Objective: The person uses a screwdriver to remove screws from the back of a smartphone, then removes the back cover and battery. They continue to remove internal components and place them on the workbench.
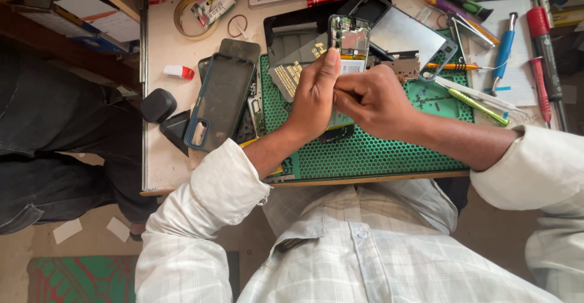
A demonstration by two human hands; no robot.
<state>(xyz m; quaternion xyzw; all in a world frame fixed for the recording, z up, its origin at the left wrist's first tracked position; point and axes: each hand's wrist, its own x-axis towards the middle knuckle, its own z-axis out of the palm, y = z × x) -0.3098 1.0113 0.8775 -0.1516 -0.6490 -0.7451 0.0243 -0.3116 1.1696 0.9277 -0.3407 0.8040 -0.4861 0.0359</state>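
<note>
Opened phone [348,38], circuit board bared; both hands [347,96] grip it.

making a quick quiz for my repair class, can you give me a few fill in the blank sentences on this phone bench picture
1. Both hands hold an opened phone above a perforated mat whose colour is ____.
2. The left hand has its ____ pressed along the phone's side.
3. The empty phone case lies to the ____ of the left hand.
4. The right hand comes out of a ____ sleeve.

Missing words: green; thumb; left; white
</note>
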